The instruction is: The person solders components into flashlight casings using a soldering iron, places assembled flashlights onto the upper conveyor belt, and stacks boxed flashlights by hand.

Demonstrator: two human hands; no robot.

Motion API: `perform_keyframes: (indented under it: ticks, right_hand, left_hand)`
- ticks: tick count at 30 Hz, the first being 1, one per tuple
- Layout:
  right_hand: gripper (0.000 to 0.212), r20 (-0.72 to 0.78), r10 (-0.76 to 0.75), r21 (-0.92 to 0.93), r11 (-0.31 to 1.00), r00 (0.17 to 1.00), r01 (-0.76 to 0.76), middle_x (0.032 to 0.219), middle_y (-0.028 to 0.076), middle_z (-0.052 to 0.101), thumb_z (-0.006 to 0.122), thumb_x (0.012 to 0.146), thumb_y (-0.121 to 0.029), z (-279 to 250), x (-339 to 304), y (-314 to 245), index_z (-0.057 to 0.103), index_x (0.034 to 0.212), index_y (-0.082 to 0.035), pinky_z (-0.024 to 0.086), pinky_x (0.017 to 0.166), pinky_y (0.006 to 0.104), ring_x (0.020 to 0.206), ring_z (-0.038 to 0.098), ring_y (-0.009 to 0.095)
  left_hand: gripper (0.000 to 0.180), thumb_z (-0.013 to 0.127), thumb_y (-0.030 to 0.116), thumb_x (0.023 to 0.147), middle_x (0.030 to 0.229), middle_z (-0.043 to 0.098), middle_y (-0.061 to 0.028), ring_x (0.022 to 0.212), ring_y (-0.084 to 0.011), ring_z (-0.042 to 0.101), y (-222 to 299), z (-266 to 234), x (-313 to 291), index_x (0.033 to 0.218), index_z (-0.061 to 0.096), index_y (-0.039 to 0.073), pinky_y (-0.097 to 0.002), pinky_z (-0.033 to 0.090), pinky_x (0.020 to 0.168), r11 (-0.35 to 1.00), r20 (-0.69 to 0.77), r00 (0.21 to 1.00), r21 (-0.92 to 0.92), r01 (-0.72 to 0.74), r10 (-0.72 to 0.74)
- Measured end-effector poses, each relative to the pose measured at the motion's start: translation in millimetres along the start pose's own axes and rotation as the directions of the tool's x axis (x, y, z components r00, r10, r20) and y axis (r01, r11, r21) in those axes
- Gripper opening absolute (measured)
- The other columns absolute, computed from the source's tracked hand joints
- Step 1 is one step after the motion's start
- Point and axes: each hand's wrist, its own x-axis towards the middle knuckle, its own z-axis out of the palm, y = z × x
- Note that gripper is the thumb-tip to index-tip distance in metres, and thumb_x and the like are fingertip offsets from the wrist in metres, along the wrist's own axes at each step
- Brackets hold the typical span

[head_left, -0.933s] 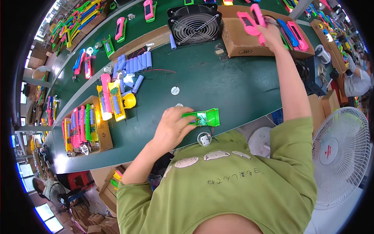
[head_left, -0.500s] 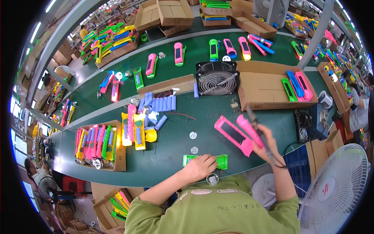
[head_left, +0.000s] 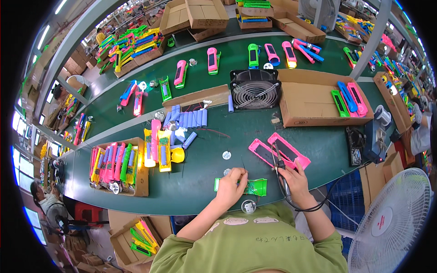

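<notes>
A green flashlight housing [head_left: 258,187] lies open on the bench in front of me, with a round reflector [head_left: 248,206] at its near side. My left hand [head_left: 231,187] is over the housing's left part, thumb and forefinger pinched on what looks like a thin dark wire [head_left: 244,167]. In my right hand [head_left: 296,184] is a soldering iron [head_left: 280,168], its tip pointing away from me and its black cable looping below. Beyond the iron lie two pink housing parts [head_left: 302,163], side by side and touching or nearly so.
Left stands a carton [head_left: 143,177] of filled housings, near blue cylindrical cells [head_left: 193,119] and yellow housings [head_left: 165,159]. A black fan [head_left: 255,88] and a large carton [head_left: 309,122] stand behind. A solder spool [head_left: 381,117] is at right; a white fan [head_left: 387,218] stands beside me.
My right hand has come down and toward me with the soldering iron, and the second pink part now lies on the bench. My left hand has shifted slightly and risen into a pinch.
</notes>
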Motion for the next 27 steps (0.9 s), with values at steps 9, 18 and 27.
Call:
perform_keyframes:
  ticks: [9,18,27]
  right_hand:
    - [0.045,0.075,0.044,0.441,0.895,0.996,-0.073,0.102,0.016,0.06,0.056,0.074,0.003,4,0,-2,0.048,0.118,-0.007,0.047,0.082,0.0307,0.09,0.06,0.032]
    - [0.033,-0.12,-0.075,0.317,0.942,0.99,0.11,0.076,0.008,0.061,0.069,0.069,-0.004,9,0,-21,0.06,0.1,-0.006,0.046,0.086,0.045,0.065,0.06,0.023]
    - [0.016,0.247,0.732,0.905,0.06,0.635,-0.421,0.084,0.011,0.062,0.061,0.082,-0.003,31,10,-52,0.056,0.094,0.006,0.053,0.06,0.0262,0.068,0.063,0.016]
  left_hand:
    - [0.014,0.053,-0.01,0.08,0.099,0.056,-0.0104,0.08,-0.0195,0.061,9,-5,3,0.092,0.059,-0.005,-0.0284,0.049,0.077,0.546,-0.036,0.929,-0.817,0.185,-0.367]
    - [0.006,0.064,0.005,0.066,0.071,0.056,-0.0055,0.076,-0.025,0.051,-22,-41,24,0.072,0.063,0.007,-0.0357,0.04,0.069,0.833,0.194,0.95,0.46,-0.307,0.243]
    - [0.003,0.061,0.01,0.069,0.071,0.055,-0.0053,0.078,-0.0246,0.05,-24,-44,37,0.07,0.063,0.008,-0.0361,0.04,0.07,0.834,0.474,0.879,0.467,-0.294,0.044]
